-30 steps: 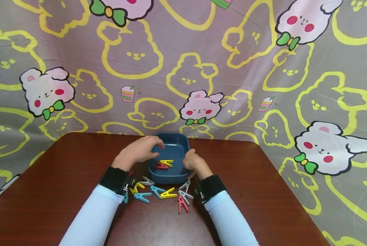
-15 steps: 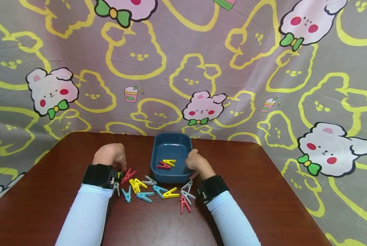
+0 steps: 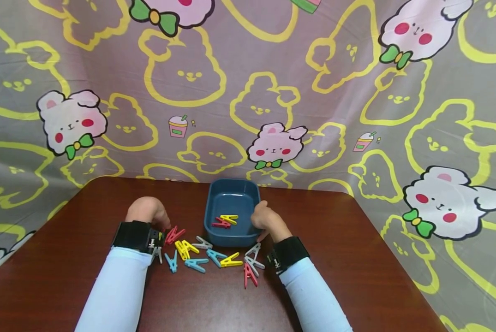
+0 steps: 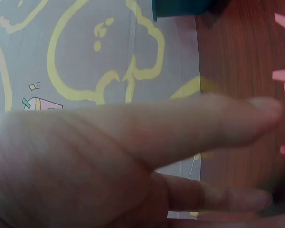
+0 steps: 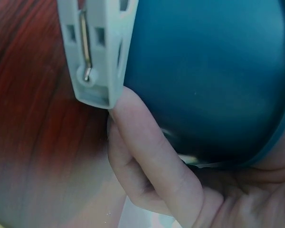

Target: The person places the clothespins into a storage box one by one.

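Note:
My left hand [image 3: 150, 212] is lowered at the left end of a row of clothespins, beside the red clothespins [image 3: 174, 235]. In the left wrist view its thumb [image 4: 218, 122] and fingers stretch toward pink-red tips at the right edge, with a gap between. The head view hides its fingertips. My right hand [image 3: 267, 220] grips the right wall of a blue plastic bin [image 3: 231, 241], fingers curled at its base in the right wrist view. A red clothespin [image 3: 221, 222] and a yellow clothespin [image 3: 229, 217] lie inside. A grey clothespin [image 5: 97, 52] stands close to the right fingers.
Several yellow, blue, grey and red clothespins lie in front of the bin, among them a blue clothespin [image 3: 196, 264], a yellow clothespin [image 3: 231, 261] and a red clothespin [image 3: 249, 275]. The brown table [image 3: 331, 258] ends at a patterned curtain [image 3: 322, 92] behind.
My left hand has moved from over the bin leftward and down to the red clothespins, then shifted only slightly. My right hand has stayed on the bin.

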Motion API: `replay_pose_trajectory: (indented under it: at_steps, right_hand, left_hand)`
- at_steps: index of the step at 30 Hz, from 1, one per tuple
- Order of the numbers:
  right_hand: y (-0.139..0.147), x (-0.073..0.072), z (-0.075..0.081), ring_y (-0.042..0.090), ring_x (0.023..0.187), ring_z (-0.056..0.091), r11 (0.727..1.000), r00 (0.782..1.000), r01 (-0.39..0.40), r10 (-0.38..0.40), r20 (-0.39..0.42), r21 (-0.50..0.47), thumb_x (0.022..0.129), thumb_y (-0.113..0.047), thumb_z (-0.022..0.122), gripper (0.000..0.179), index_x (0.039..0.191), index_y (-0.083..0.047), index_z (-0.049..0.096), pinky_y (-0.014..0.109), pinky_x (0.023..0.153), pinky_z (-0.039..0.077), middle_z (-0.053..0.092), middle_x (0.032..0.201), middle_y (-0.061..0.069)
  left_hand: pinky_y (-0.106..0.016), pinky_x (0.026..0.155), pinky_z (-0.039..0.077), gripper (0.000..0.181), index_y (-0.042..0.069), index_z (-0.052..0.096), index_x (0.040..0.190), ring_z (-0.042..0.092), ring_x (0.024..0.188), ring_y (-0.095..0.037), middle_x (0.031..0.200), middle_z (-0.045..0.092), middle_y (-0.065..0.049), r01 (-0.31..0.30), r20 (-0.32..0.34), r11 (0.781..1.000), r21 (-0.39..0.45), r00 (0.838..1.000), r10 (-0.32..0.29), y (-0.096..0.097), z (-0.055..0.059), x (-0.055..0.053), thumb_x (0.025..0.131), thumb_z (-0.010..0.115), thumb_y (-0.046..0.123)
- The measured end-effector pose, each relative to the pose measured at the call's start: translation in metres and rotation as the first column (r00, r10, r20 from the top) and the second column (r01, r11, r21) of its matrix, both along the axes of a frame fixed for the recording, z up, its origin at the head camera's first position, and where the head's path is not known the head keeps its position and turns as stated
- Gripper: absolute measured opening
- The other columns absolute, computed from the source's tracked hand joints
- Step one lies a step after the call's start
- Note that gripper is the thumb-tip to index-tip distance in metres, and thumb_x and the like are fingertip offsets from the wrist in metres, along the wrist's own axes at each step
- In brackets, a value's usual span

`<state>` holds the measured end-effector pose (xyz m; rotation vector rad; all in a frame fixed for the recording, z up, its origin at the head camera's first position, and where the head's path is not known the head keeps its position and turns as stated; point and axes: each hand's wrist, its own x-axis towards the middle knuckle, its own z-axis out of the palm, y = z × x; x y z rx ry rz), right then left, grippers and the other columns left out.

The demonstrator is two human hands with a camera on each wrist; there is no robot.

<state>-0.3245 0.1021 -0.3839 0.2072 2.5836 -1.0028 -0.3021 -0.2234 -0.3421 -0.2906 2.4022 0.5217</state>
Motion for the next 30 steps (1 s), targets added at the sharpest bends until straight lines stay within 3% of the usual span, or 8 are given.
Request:
replay_pose_trajectory:
  at_steps: [6,10,15,19,23,30]
  right_hand:
    - [-0.003,0.0,0.001,0.042,0.074,0.081,1.0,1.0,0.017,-0.017,-0.004,0.01,0.116,-0.011,0.037,0.07,0.173,-0.001,-0.002,0.042,0.061,0.066,0.035,0.167,0.039]
    - [-0.006,0.002,0.002,0.043,0.077,0.081,0.999,1.0,0.028,-0.028,-0.015,0.029,0.116,-0.01,0.036,0.068,0.172,0.0,0.0,0.043,0.063,0.066,0.036,0.166,0.039]
    - [-0.006,0.003,0.002,0.045,0.08,0.081,0.999,0.999,0.035,-0.034,-0.018,0.03,0.116,-0.009,0.035,0.067,0.172,0.0,0.0,0.044,0.065,0.067,0.034,0.168,0.038]
    - [-0.006,0.003,0.001,0.044,0.078,0.081,0.999,0.999,0.04,-0.039,-0.02,0.026,0.116,-0.01,0.037,0.068,0.172,0.0,0.001,0.043,0.063,0.067,0.033,0.17,0.037]
    - [-0.007,0.002,0.0,0.044,0.076,0.081,0.999,0.999,0.037,-0.037,-0.02,0.03,0.115,-0.01,0.038,0.069,0.173,0.0,0.001,0.043,0.061,0.066,0.032,0.17,0.037]
    - [-0.007,-0.001,-0.002,0.044,0.076,0.081,0.999,0.999,0.036,-0.035,-0.022,0.037,0.115,-0.01,0.038,0.069,0.172,0.001,0.001,0.043,0.06,0.066,0.033,0.17,0.038]
  left_hand:
    - [-0.039,0.092,0.059,0.035,-0.004,0.079,0.11,0.064,0.099,-0.027,0.112,0.077,-0.02,0.062,-0.055,0.998,-0.026,0.996,-0.063,0.006,-0.001,0.001,0.094,0.078,0.027]
    - [-0.038,0.084,0.06,0.026,-0.004,0.079,0.104,0.063,0.092,-0.027,0.102,0.073,-0.018,0.082,-0.151,0.995,-0.05,0.985,-0.088,0.009,-0.005,0.001,0.091,0.081,0.018]
    - [-0.034,0.069,0.054,0.021,-0.004,0.076,0.096,0.06,0.079,-0.024,0.087,0.069,-0.013,0.15,-0.284,0.985,-0.091,0.944,-0.17,0.011,-0.011,-0.003,0.083,0.084,0.011]
    - [-0.031,0.065,0.052,0.028,-0.007,0.073,0.102,0.061,0.076,-0.023,0.087,0.067,-0.013,0.156,-0.343,0.984,-0.081,0.923,-0.175,0.012,-0.015,-0.006,0.083,0.085,0.01]
    - [-0.034,0.069,0.055,0.036,-0.009,0.072,0.109,0.063,0.081,-0.027,0.093,0.067,-0.016,0.125,-0.338,0.989,-0.077,0.93,-0.143,0.013,-0.017,-0.008,0.084,0.087,0.012]
    - [-0.039,0.075,0.057,0.041,-0.01,0.067,0.118,0.061,0.088,-0.031,0.102,0.064,-0.019,0.119,-0.324,0.985,-0.129,0.933,-0.155,0.015,-0.02,-0.011,0.086,0.086,0.006]
